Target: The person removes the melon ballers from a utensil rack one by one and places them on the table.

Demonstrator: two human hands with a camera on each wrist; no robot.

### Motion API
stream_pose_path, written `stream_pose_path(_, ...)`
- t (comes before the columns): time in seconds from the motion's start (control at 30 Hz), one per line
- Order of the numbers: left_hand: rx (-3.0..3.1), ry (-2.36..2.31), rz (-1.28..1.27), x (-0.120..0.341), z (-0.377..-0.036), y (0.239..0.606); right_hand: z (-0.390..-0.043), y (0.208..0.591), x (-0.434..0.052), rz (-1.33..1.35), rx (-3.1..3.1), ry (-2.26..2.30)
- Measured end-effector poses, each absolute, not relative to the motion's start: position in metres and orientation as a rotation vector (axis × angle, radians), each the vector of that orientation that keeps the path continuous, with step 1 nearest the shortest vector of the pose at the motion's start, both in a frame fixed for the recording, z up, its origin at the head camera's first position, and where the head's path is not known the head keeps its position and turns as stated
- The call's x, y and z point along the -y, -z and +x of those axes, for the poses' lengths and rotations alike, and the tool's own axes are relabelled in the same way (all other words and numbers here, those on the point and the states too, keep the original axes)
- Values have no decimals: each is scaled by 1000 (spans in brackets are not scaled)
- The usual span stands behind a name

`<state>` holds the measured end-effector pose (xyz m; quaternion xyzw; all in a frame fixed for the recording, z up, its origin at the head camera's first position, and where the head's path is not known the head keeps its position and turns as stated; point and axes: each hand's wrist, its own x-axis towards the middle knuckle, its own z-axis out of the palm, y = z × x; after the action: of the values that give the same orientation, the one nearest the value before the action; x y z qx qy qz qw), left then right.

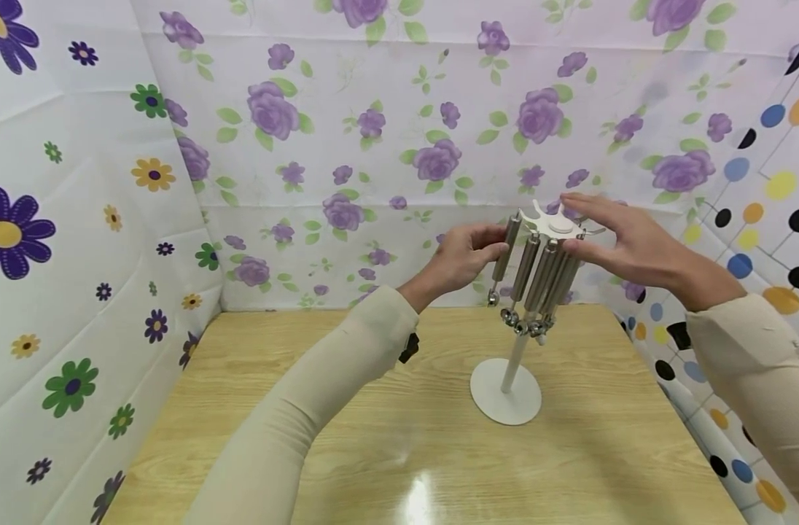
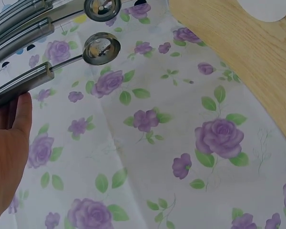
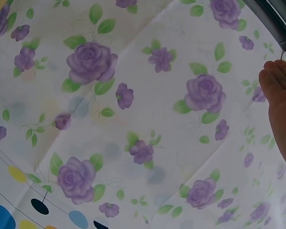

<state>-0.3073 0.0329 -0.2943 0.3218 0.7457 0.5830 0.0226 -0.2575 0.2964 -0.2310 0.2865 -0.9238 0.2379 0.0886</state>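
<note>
The left hand (image 1: 464,257) pinched a hanging steel scoop (image 1: 507,251). The right hand (image 1: 625,240) (fingers straight, together) touched the white rack (image 1: 552,224).

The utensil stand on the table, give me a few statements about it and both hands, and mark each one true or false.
1. The white stand rests on a wooden table. True.
2. The left hand touches a hanging steel utensil handle. True.
3. The right hand lies flat on the table. False: it is raised at the stand's top disc.
4. Only one utensil hangs from the stand. False: several steel utensils hang there.
5. Purple roses cover the backdrop. True.
</note>
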Motion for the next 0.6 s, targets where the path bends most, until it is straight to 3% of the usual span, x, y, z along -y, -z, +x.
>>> stream_pose_path(0.6,-2465,-1783,961,-11,-305,307,-257,233,-308,1014,2648,-725)
